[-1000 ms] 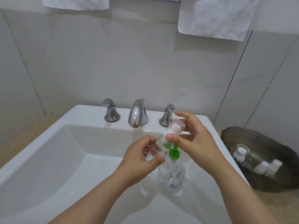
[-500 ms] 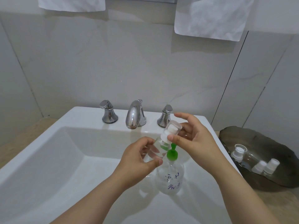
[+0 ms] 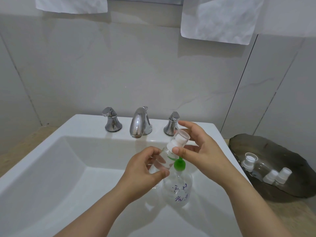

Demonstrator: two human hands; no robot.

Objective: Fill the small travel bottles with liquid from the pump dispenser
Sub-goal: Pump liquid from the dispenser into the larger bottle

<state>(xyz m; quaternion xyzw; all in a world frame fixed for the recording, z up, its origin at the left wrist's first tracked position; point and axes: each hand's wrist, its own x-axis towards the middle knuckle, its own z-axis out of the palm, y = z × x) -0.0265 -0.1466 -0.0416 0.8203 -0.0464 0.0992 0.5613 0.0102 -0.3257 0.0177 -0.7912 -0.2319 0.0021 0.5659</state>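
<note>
- The left hand (image 3: pixel 147 168) is curled round the clear body of a small travel bottle (image 3: pixel 168 151), holding it tilted with its top leaning up and to the right.
- The right hand (image 3: pixel 203 151) pinches the bottle's white cap (image 3: pixel 178 141) between thumb and fingers.
- Just below the bottle stands the pump dispenser (image 3: pixel 177 189), clear with a green pump head and handwritten marks on its side, at the right side of the white sink (image 3: pixel 56 139).
- Behind the hands are a chrome faucet (image 3: pixel 139 122) and two chrome handles.
- To the right, on the beige surface (image 3: pixel 290 216), a dark tray (image 3: pixel 256 142) holds three more small capped bottles.
- Two white towels hang on the wall above.
</note>
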